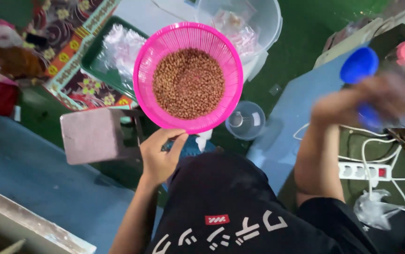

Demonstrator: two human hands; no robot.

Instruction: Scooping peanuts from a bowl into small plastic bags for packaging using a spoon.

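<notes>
- Green floor (301, 42) and blue matting lie below, strewn with clutter.
- Nearest, the left hand (160, 155) has its grip clenched on the near rim of a pink basket (188, 77) of brown nuts (188, 83), which extends directly away from it.
- Right hand (381, 101), blurred, grasps a blue-capped bottle (360, 66), well apart.
- Beyond, a clear tub (259, 19).

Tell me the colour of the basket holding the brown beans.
Bright pink basket, clearest in the head view.

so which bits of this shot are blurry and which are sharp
Head view: the right hand and its blue scoop are smeared by motion blur; the pink basket of brown pellets and the left hand at its rim are sharp; lighting is even, without harsh shadows.
</notes>
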